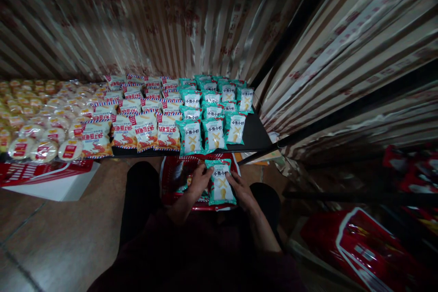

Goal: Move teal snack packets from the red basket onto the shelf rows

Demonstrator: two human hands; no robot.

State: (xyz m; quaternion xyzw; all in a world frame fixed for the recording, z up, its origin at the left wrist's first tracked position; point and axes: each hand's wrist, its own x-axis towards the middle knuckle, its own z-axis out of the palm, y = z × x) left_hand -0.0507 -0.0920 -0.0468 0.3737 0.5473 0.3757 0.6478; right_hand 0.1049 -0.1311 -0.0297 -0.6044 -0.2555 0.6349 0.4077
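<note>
Between my two hands is a teal-and-white snack bag [221, 184], its printed front facing up. My left hand [199, 181] grips its left edge, thumb on the front. On the right edge my right hand [241, 188] holds it the same way. Beneath the bag stands a red plastic basket [165, 191] between my knees, with a few packets inside that are partly hidden by my left hand. Just beyond, rows of matching teal bags [214, 134] stand at the right end of a dark shelf [257, 133].
Left of the teal bags are rows of white-and-orange snack bags [146, 128], then wrapped round cakes [44, 149]. Under the shelf's left end a red basket [30, 171] sits by a white box [65, 186]. Another red basket [362, 246] is at lower right. Striped sheeting [164, 23] hangs behind.
</note>
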